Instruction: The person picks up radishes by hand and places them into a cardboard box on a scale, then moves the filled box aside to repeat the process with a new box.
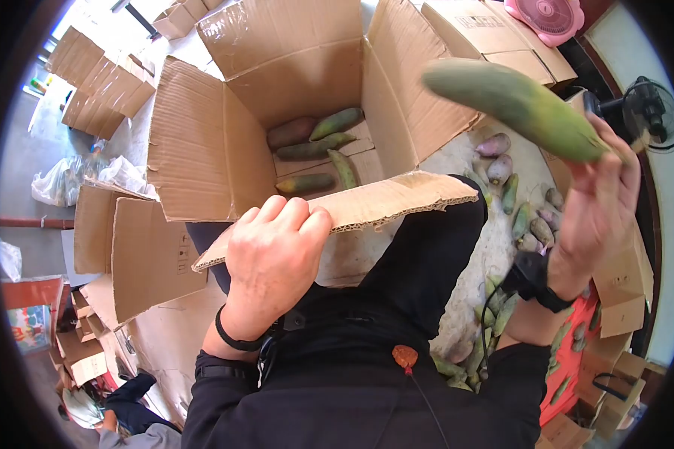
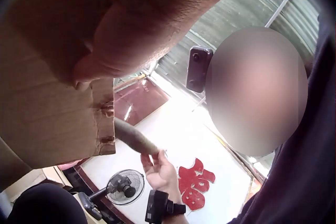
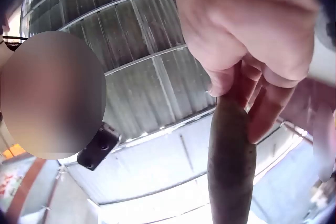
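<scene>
In the head view my right hand holds up a long green radish by one end, at the right of the box. Fingers and thumb pinch that end of the radish in the right wrist view. My left hand grips the near flap of the open cardboard box, knuckles up. The thumb shows against the cardboard in the left wrist view. Inside the box lie several green radishes and a brownish-red one, spread over its bottom.
More green and purple radishes lie on the pale floor cover to the right. A fan and a pink fan stand behind them. Cardboard boxes flank the left side. Another person is at the lower left.
</scene>
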Demonstrator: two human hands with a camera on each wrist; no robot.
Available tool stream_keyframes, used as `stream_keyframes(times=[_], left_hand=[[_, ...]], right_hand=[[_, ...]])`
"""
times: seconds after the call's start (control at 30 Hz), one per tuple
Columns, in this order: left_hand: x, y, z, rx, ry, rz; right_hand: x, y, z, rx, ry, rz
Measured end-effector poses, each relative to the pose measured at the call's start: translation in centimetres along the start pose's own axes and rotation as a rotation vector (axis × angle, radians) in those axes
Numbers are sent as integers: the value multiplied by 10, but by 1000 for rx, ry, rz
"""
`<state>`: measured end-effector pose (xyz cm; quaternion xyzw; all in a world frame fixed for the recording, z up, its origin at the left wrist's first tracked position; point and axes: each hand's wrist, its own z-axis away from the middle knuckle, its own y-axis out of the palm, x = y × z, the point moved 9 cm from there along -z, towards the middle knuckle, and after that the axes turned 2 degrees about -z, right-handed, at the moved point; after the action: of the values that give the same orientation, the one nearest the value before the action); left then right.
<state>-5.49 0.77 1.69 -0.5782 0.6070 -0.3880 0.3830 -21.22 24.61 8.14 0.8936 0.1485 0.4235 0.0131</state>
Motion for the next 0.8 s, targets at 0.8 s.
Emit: stream_keyframes(times=[0.8], left_hand=[[4,12,-2,135,-109,64]], right_hand=[[-138,-366,371,-262,1118,1033]])
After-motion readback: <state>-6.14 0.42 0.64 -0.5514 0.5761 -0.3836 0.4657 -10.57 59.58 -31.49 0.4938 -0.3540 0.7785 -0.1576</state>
